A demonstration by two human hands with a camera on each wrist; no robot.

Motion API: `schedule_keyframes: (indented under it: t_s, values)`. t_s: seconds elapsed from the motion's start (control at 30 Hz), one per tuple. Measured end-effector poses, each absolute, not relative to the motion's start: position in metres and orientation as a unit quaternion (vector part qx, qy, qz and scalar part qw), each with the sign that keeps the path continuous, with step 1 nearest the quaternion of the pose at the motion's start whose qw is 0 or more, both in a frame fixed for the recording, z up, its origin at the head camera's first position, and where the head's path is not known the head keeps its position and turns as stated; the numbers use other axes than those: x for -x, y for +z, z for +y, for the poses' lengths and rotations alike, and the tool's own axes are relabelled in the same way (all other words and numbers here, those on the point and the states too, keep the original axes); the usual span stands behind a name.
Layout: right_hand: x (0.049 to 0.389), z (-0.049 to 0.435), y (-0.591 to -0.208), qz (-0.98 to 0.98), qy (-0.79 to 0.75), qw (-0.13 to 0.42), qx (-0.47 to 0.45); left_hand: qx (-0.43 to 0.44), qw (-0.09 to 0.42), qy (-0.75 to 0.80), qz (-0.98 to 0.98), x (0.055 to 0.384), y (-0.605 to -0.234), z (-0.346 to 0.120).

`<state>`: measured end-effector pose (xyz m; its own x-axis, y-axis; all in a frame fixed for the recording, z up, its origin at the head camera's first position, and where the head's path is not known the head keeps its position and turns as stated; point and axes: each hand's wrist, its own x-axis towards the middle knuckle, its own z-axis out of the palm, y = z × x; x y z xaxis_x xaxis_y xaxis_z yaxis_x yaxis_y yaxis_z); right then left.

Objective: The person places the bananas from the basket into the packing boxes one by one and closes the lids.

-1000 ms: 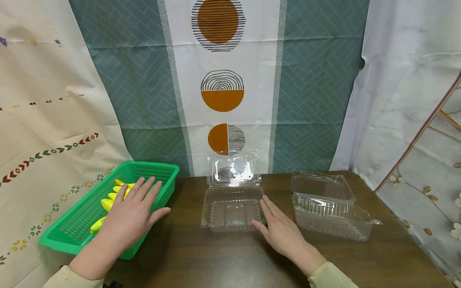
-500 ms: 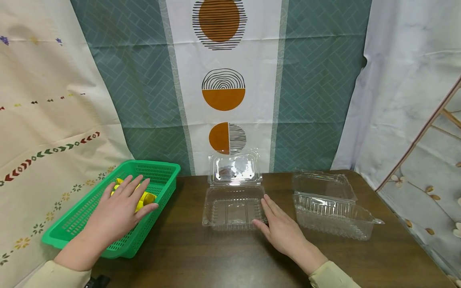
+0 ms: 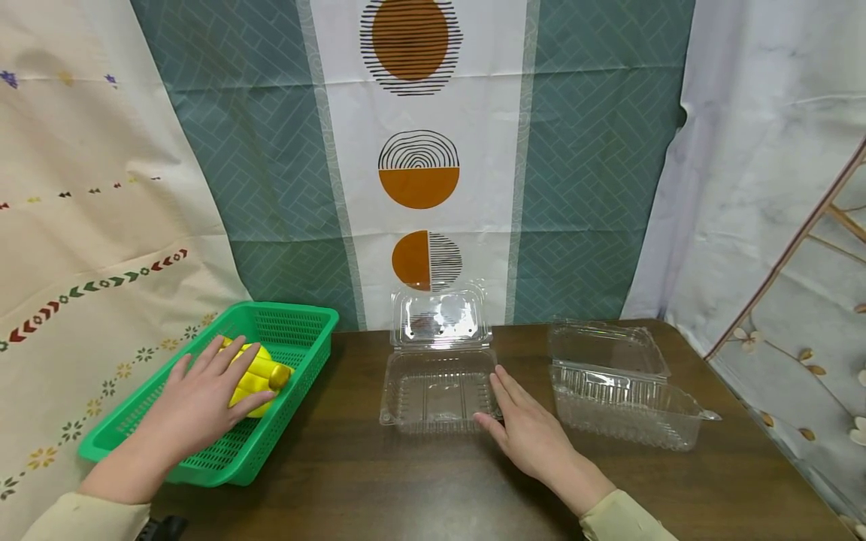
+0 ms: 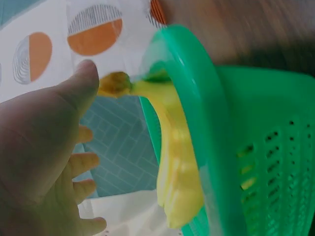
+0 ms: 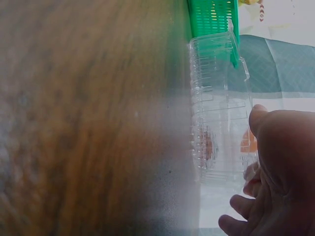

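My left hand (image 3: 199, 402) hovers over the green basket (image 3: 307, 387), fingers spread and curled round nothing. Beneath it lies a bunch of yellow bananas (image 3: 260, 370), partly hidden by the fingers. In the left wrist view the bananas (image 4: 172, 147) show their brown stem close to the thumb, against the basket's rim (image 4: 197, 98). Straight-fingered, my right hand (image 3: 531, 432) rests at the right side of a clear plastic clamshell box (image 3: 443, 409), whose lid stands up at the back. The right wrist view has the thumb and fingers along the box's (image 5: 221, 108) upper edge.
A second clear clamshell box (image 3: 625, 413), lid raised, stands to the right on the brown table (image 3: 379, 488). Behind the table hangs a patterned curtain (image 3: 582, 188). A dark strap-like object (image 3: 162, 528) shows below the left sleeve.
My left hand has moved left and toward me over the basket, uncovering the bananas' stem end on its right and covering fruit on its left. My right hand stays at the clamshell box.
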<state>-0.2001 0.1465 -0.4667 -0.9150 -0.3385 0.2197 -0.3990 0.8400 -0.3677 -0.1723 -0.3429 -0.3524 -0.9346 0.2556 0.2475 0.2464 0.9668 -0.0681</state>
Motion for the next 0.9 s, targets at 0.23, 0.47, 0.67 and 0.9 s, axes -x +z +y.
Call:
schedule_keyframes:
  t_s: [0.23,0.47,0.67,0.9]
  values:
    - [0.199,0.146,-0.466,-0.955,0.204,0.08,-0.198,0.121,0.097,0.005,-0.988,0.173,-0.356,-0.358]
    - [0.199,0.146,-0.466,-0.956,0.206,0.078,-0.195,0.128,0.098,-0.003,-0.987,0.177,-0.362,-0.37]
    - [0.199,0.147,-0.466,-0.956,0.205,0.076,-0.195,0.135,0.087,-0.013,-0.987,0.182,-0.365,-0.38]
    - [0.198,0.147,-0.465,-0.955,0.206,0.08,-0.198,0.153,0.074,-0.023,-0.985,0.188,-0.371,-0.388]
